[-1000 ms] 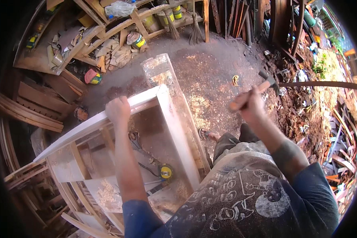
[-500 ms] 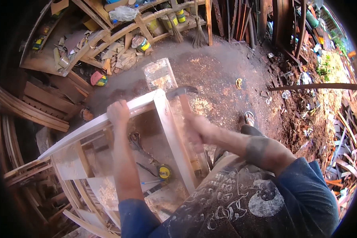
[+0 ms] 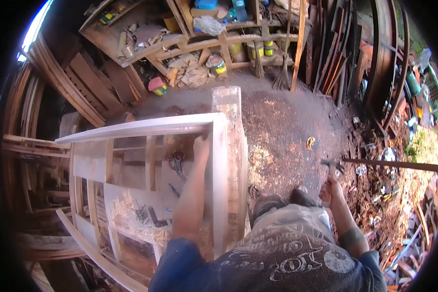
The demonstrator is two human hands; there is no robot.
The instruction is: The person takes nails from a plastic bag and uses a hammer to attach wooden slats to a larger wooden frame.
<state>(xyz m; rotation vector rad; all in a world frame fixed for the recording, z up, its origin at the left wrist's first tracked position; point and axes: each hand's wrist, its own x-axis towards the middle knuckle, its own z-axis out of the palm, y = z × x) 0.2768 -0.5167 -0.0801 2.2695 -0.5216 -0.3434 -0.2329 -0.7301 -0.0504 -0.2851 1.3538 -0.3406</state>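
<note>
Head view: my right hand [image 3: 327, 191] was closed around the handle of a hammer [image 3: 332, 168], out to the right over the floor [image 3: 287, 117], well apart from the frame, with the hammer's head at the far end. Pale wooden frame [image 3: 219, 190] lay left of my body, its corner at the far right. My left hand [image 3: 201, 144] was inside that corner, just beside the far rail; fingers unclear, so I couldn't tell if it gripped. Dark tool [image 3: 176, 163] showed inside the frame, left of my forearm. Dusty plank [image 3: 235, 146] ran along the frame's right side. Shavings [image 3: 262, 160] were scattered right of the plank; brooms [image 3: 281, 78] stood at the far side.
</note>
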